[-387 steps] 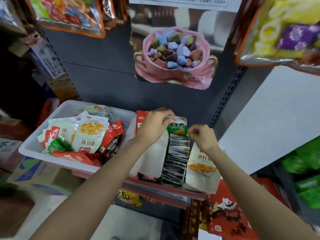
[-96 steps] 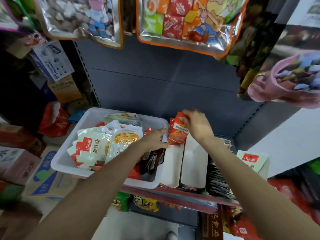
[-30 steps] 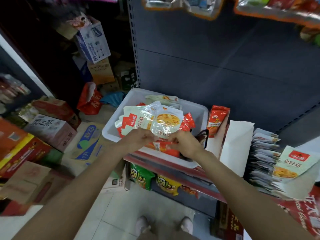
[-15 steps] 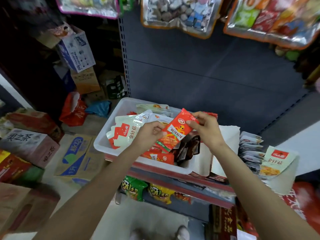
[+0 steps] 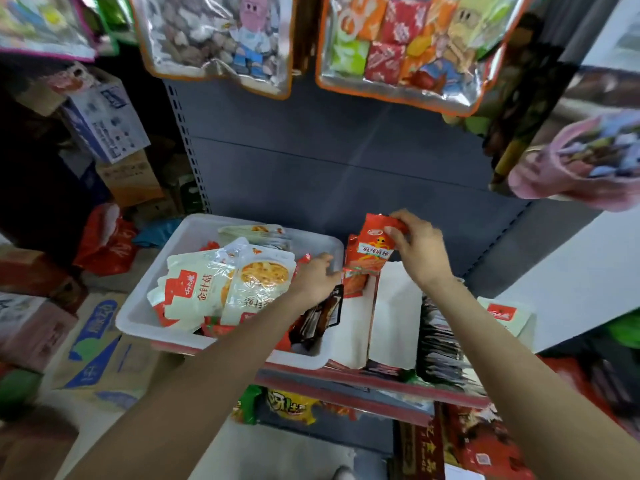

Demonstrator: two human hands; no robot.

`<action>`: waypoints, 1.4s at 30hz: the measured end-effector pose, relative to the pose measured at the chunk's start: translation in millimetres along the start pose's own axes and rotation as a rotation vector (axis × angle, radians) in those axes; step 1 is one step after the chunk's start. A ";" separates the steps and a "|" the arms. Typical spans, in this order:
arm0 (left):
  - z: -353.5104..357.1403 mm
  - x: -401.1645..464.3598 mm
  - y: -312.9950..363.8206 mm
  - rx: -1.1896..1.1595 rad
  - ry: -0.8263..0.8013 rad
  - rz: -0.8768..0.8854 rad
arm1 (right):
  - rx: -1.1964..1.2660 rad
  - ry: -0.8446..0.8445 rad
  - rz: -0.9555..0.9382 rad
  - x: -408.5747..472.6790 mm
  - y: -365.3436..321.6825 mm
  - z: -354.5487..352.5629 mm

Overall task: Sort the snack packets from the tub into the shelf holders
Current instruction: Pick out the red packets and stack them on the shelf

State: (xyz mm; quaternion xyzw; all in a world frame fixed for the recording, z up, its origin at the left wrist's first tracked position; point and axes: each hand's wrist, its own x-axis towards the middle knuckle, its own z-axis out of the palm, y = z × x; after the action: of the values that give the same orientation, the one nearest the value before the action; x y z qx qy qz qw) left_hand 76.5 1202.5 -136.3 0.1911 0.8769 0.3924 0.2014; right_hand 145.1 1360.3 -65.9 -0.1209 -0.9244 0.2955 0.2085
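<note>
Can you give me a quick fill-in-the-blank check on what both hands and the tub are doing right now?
1. The right hand pinches a ____ packet by its top edge.
2. That packet is held above the holder just right of the white ____.
3. The left hand reaches over the tub and holds ____.
4. The biggest packets in the tub are mostly ____.

Missing words: red; tub; nothing; white

Even indoor light is falling from above, glare is glinting off the hanging bags (image 5: 221, 39), and wide-angle edges are bending and blurring
</note>
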 end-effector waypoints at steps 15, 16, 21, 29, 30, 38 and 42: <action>16.7 18.4 0.4 0.084 -0.107 -0.156 | -0.049 -0.489 -0.082 50.1 20.9 10.8; 15.3 17.5 1.7 0.087 -0.106 -0.166 | -0.068 -0.529 -0.105 52.2 25.2 14.5; 14.3 17.6 -0.8 -0.014 -0.105 -0.210 | -0.190 -0.582 -0.046 50.0 47.9 41.2; 4.5 9.4 3.3 -0.070 0.068 -0.137 | -0.412 -0.393 -0.118 31.6 61.0 62.0; 0.4 6.1 1.4 -0.065 0.101 -0.114 | -0.368 -0.341 -0.140 28.1 60.0 63.2; -50.3 -37.9 -55.1 0.130 0.199 0.015 | 0.116 -0.318 -0.181 -18.4 -5.9 84.8; -72.9 -52.7 -95.9 0.196 0.040 -0.048 | 0.066 -0.668 -0.169 -40.0 -35.0 120.0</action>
State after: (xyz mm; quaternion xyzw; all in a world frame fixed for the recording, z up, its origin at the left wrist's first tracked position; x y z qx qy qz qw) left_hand 67.3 1072.6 -154.5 0.1811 0.9191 0.3037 0.1738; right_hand 122.2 1259.0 -146.1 0.0663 -0.9383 0.3302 -0.0781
